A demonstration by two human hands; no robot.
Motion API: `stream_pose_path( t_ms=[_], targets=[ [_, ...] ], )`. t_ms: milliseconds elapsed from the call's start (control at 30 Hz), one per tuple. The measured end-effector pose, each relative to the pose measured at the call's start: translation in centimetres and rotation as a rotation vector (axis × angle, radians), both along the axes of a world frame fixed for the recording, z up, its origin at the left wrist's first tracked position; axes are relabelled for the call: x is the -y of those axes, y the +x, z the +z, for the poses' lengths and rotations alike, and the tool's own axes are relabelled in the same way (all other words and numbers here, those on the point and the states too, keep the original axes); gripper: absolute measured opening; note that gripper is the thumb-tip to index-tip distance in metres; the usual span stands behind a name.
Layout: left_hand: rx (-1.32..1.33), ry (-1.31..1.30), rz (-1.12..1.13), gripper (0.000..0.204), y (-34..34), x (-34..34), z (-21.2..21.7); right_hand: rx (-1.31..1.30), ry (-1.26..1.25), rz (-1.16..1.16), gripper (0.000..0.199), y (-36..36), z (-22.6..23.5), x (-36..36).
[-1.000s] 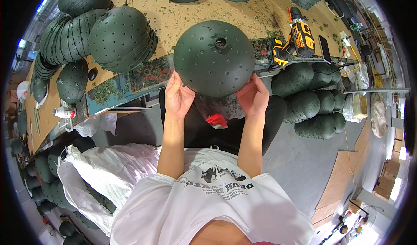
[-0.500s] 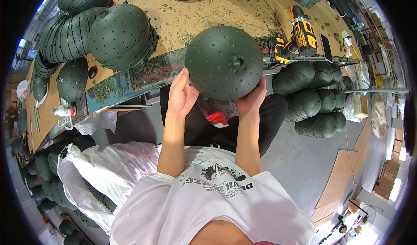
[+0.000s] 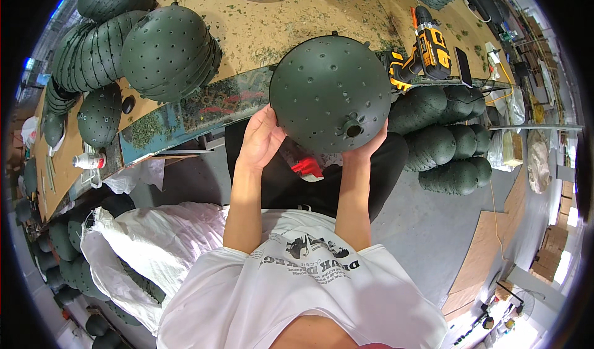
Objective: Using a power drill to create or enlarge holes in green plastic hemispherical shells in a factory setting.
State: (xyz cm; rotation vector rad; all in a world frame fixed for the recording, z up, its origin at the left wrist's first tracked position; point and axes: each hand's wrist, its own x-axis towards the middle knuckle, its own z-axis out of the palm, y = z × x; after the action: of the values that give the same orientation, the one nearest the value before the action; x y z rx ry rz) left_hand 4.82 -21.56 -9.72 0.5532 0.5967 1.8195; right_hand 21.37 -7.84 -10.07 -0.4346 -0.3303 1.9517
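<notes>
In front of me I hold up a dark green dome-shaped shell (image 3: 328, 89), dotted with small holes and little knobs. A short round spout with a hole sticks out low on its right side. My left hand (image 3: 262, 137) grips the lower left edge, fingertips against the rim. My right hand (image 3: 370, 148) cups the shell's lower right side, its fingers partly hidden behind it. A yellow and black cordless drill (image 3: 431, 47) lies on the workbench (image 3: 247, 27) just beyond the shell, to the right.
Stacks of similar shells (image 3: 164, 52) stand at the bench's left, with more along its far side. Further stacks (image 3: 427, 148) lie under the bench at right. A phone (image 3: 463, 66) rests near the drill. Beside me on the left is a white woven sack (image 3: 179, 231); green scraps litter the bench.
The shell has turned in my hands, its spout swinging down and to the right. It has also shifted slightly right. Both hands keep hold.
</notes>
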Motion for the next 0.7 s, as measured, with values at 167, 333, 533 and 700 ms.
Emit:
stream_pose_path(
  t_ms=[167,333,533,700],
  targets=[
    [0.004,-0.006,0.004,0.051,0.3,-0.1,0.3,0.028,-0.039,-0.015,0.051,0.1,0.0,-0.1],
    [-0.027,-0.027,0.035,0.048,0.4,-0.1,0.3,0.08,-0.055,-0.047,0.047,-0.1,0.9,0.1],
    [-0.085,-0.106,0.072,0.036,0.9,-0.2,2.7,0.143,-0.104,-0.081,0.043,-0.1,1.3,0.0],
    [-0.124,-0.169,0.123,0.035,1.0,-0.2,3.6,0.099,-0.063,-0.042,0.046,0.3,-0.5,-0.7]
  ],
)
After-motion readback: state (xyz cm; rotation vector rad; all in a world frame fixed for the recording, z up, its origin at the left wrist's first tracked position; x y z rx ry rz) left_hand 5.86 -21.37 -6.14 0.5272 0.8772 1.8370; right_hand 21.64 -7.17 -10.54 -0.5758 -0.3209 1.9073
